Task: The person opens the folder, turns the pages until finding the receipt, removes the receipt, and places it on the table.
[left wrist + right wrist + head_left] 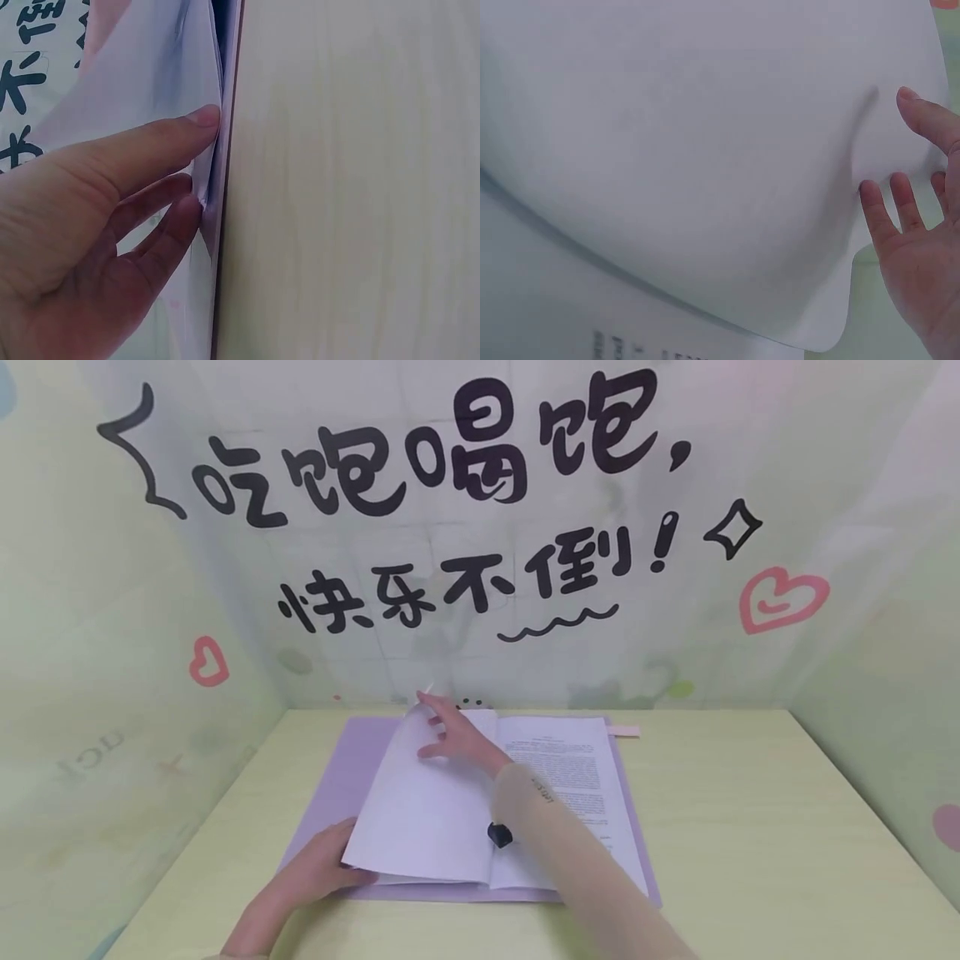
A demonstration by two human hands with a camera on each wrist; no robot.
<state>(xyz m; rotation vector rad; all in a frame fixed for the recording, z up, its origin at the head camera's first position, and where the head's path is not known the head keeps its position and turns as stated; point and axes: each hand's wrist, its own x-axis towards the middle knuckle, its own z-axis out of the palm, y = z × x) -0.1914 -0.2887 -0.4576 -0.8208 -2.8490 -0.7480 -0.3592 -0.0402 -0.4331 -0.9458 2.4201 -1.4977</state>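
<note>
An open book with a lilac cover (pixel 348 760) lies on the table. A blank white page (pixel 427 802) on its left side is lifted and bowed, and printed text fills the right-hand page (pixel 558 768). At the far left corner of the lifted page, my right hand (pixel 461 739) touches the paper's edge, fingers spread and thumb apart in the right wrist view. My left hand (pixel 318 864) is at the near left corner. Its thumb and fingertips rest against the page edges (pixel 199 165), thumb apart from the fingers; the lifted page partly hides those fingers in the head view.
A pale wood-grain table (pixel 757 810) carries the book. Printed curtain-like walls (pixel 480 660) with black lettering and pink hearts rise at the back and sides. A pink tab (pixel 624 732) sticks out at the book's far right. Beside the right sleeve is a small black object (pixel 499 835).
</note>
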